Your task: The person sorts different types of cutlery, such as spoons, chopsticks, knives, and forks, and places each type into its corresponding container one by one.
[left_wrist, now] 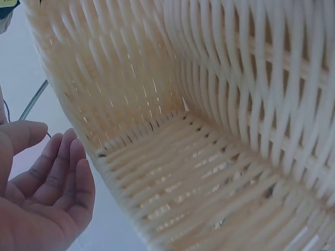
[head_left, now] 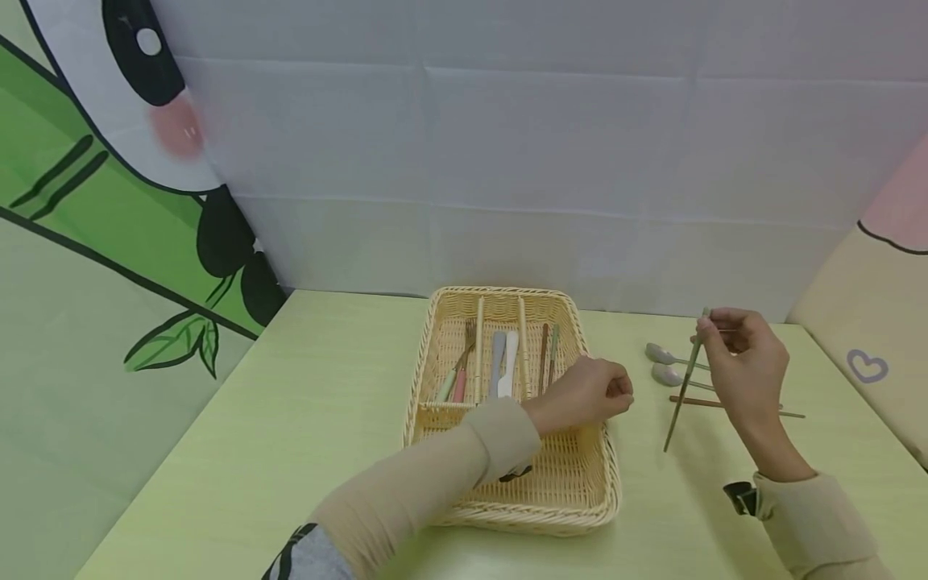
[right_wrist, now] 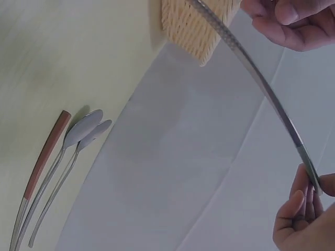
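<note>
A pale green table [head_left: 304, 451] stands against a creased white backdrop, with cartoon panels on both sides. My right hand [head_left: 743, 366] pinches the top end of a thin chopstick [head_left: 685, 387] between thumb and fingertips, above the table's right side and well clear of the basket [head_left: 580, 491]; the stick slants down toward the near edge, its low tip just over the surface. It looks light, stiff and smooth, so I judge it will swing or slip in a pinch this near the end; a hold closer to the middle would steady it. Just beyond my hand lie two spoons [head_left: 663, 362] and a brown-handled chopstick [head_left: 696, 401]. My left hand [head_left: 587, 393] rests at the basket's right rim, fingers loosely curled and holding nothing. The far compartments hold more cutlery [head_left: 500, 362]; the near one shows nothing in it.
</note>
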### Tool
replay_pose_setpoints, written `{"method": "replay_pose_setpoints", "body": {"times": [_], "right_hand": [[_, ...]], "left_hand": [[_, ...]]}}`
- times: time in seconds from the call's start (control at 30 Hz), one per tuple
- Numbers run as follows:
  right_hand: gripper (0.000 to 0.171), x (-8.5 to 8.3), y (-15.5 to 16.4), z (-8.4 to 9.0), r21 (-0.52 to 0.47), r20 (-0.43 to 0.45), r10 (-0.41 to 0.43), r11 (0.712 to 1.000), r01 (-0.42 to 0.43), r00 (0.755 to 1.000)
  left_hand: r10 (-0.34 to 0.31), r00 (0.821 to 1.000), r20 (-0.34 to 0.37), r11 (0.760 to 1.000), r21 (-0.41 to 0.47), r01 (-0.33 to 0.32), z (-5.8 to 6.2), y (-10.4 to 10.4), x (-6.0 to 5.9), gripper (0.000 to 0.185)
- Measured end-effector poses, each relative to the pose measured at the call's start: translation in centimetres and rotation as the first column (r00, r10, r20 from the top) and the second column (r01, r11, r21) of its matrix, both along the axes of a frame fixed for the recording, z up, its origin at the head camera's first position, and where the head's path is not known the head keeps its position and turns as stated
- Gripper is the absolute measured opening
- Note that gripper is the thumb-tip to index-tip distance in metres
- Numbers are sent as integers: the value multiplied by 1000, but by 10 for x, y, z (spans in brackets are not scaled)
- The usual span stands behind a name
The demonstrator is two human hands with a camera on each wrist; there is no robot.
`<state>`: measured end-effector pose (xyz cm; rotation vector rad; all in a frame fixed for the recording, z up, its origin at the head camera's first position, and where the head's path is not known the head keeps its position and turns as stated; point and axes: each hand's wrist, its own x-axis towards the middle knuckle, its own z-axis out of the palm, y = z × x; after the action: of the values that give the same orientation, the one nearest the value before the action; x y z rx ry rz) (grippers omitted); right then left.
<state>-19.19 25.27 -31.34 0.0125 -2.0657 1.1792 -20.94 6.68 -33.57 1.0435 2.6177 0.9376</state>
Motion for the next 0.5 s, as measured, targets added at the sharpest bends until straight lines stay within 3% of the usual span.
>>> {"method": "replay_pose_setpoints", "body": {"times": [0.27, 0.5], "right_hand": [[11, -1, -6, 3, -69, -16, 20, 997, -21, 1000], [9, -1, -10, 4, -148, -23, 53, 987, -56, 998]], "left_hand": [[-39, 999, 36, 999, -2, 39, 0, 13, 3, 14], [-32, 997, 73, 999, -9, 33, -3, 22, 5, 17]]}}
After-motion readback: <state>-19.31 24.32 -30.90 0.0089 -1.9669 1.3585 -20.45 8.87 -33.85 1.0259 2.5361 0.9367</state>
